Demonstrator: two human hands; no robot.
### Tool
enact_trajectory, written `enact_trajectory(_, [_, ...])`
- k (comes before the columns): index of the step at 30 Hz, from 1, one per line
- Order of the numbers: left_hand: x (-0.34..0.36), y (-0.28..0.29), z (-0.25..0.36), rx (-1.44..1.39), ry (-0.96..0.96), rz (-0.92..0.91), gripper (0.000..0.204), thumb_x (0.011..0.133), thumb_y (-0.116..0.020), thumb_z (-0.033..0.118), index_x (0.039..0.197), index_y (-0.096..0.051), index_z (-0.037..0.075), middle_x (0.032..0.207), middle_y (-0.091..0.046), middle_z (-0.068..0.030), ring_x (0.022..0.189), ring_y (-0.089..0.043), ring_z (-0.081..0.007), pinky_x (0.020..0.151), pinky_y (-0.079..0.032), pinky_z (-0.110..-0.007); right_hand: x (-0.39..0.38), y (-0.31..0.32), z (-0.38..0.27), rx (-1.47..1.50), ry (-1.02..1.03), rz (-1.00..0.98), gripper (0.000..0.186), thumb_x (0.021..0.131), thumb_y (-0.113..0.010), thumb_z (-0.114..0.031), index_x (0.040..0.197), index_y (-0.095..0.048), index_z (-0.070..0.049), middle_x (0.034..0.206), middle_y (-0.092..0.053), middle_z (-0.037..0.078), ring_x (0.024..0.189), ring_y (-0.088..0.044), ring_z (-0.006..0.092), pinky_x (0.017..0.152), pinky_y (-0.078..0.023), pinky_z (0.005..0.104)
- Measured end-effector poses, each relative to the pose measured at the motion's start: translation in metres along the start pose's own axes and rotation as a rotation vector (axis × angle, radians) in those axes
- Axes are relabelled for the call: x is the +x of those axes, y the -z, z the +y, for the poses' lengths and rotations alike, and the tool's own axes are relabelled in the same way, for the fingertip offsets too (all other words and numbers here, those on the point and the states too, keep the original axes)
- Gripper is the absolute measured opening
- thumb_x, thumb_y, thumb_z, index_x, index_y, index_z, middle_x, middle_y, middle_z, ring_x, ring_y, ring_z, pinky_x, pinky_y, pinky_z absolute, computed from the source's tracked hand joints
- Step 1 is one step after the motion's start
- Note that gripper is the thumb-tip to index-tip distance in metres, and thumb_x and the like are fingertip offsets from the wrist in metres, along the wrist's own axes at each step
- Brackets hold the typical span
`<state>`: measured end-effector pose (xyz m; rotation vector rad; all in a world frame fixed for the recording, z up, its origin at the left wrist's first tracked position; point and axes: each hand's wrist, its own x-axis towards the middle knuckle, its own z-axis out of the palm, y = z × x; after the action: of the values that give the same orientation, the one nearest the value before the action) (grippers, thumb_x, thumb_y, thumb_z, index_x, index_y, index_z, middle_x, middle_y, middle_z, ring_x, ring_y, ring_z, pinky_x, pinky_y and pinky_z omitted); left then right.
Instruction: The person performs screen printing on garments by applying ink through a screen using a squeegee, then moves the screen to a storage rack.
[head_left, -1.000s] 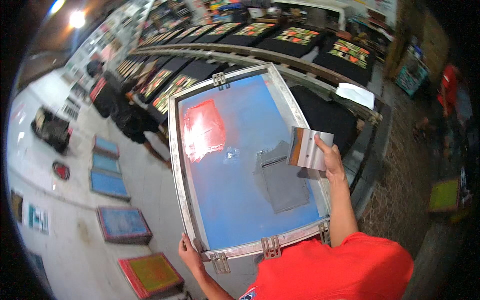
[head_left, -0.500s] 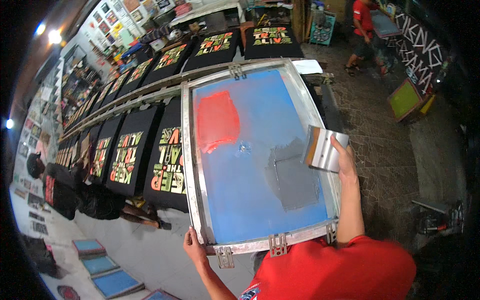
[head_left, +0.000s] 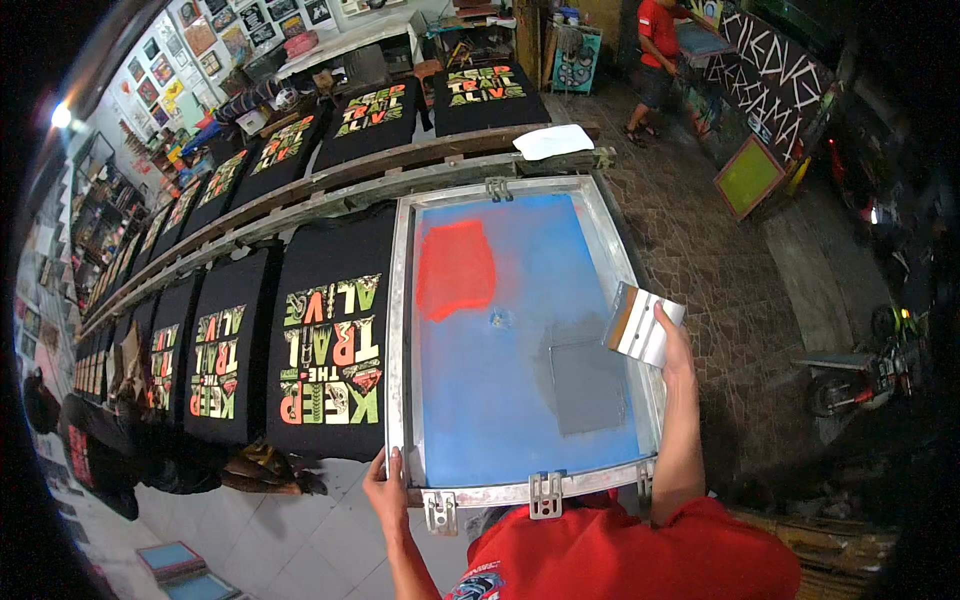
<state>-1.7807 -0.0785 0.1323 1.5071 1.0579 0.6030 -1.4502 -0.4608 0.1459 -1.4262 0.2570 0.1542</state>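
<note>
A large blue screen-printing frame (head_left: pixel 520 400) with metal rims, clips along both short edges, a red patch and a grey patch lies in front of me. My left hand (head_left: pixel 385 475) grips its lower left corner. My right hand (head_left: pixel 673 345) holds a metal squeegee (head_left: pixel 635 318) with a brown blade over the right rim. Left of the frame, black T-shirts (head_left: pixel 330 247) with bright green and orange prints lie on boards in a row.
A second row of printed shirts (head_left: pixel 480 122) stands beyond a rail (head_left: pixel 360 182) holding white paper (head_left: pixel 550 141). A co-worker (head_left: pixel 85 450) is at lower left, another in red (head_left: pixel 655 45) at back right. A green screen (head_left: pixel 748 178) and motorbike (head_left: pixel 840 395) are at right.
My view has swung rightward. The screen frame now sits lower in view, alongside the left row of shirts. The squeegee has stayed in my right hand; the co-worker in red has moved leftward in view.
</note>
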Motion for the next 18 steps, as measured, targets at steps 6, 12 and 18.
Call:
enact_trajectory(6, [0.015, -0.021, -0.014, 0.033, 0.057, -0.031, 0.041, 0.093, -0.073, 0.024, 0.121, -0.068, -0.005, 0.081, -0.069, -0.0040, 0.069, -0.055, -0.0060, 0.059, -0.043, -0.023, 0.034, 0.006, 0.000, -0.030, -0.035, -0.008, 0.060, 0.090, -0.069, -0.049, 0.124, -0.063, 0.000, 0.108, -0.070, 0.009, 0.095, -0.066, 0.0178, 0.086, -0.049, 0.0331])
enact_trajectory(12, [0.015, -0.040, -0.017, 0.090, -0.009, -0.098, 0.042, 0.095, -0.069, 0.017, 0.130, -0.062, -0.005, 0.090, -0.070, -0.0059, 0.076, -0.058, -0.0080, 0.066, -0.047, -0.024, 0.058, 0.013, 0.013, 0.043, 0.041, 0.023, 0.051, 0.089, -0.072, -0.042, 0.118, -0.065, 0.000, 0.104, -0.070, 0.009, 0.094, -0.067, 0.0200, 0.085, -0.049, 0.0337])
enact_trajectory(18, [0.020, -0.048, -0.018, 0.148, 0.120, -0.156, 0.043, 0.096, -0.068, 0.018, 0.132, -0.060, -0.005, 0.091, -0.064, -0.0005, 0.077, -0.052, -0.0065, 0.066, -0.042, -0.023, 0.069, 0.023, 0.023, 0.139, -0.053, 0.038, 0.053, 0.088, -0.072, -0.044, 0.122, -0.063, -0.004, 0.111, -0.068, 0.009, 0.102, -0.065, 0.0203, 0.087, -0.049, 0.0340])
